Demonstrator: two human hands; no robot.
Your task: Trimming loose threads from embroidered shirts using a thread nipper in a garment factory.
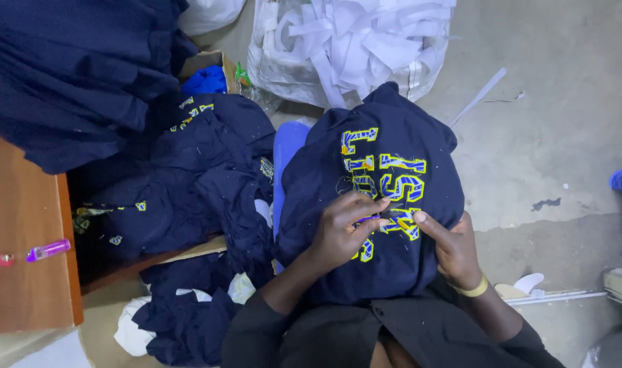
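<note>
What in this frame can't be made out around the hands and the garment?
- Head view: small tool in left hand, too small and dark to identify.
- Navy garment: lower lettering hidden by both hands; right hand.
- Purple lighter-like item on the table: blurred.

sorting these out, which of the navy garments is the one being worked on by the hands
The navy garment spread over the person's lap, yellow-and-blue lettering facing up: both the left hand and right hand rest on it. The others lie untouched in the heap at left.

navy garment [386,204] – yellow-blue embroidered letters, draped over the lap
</note>
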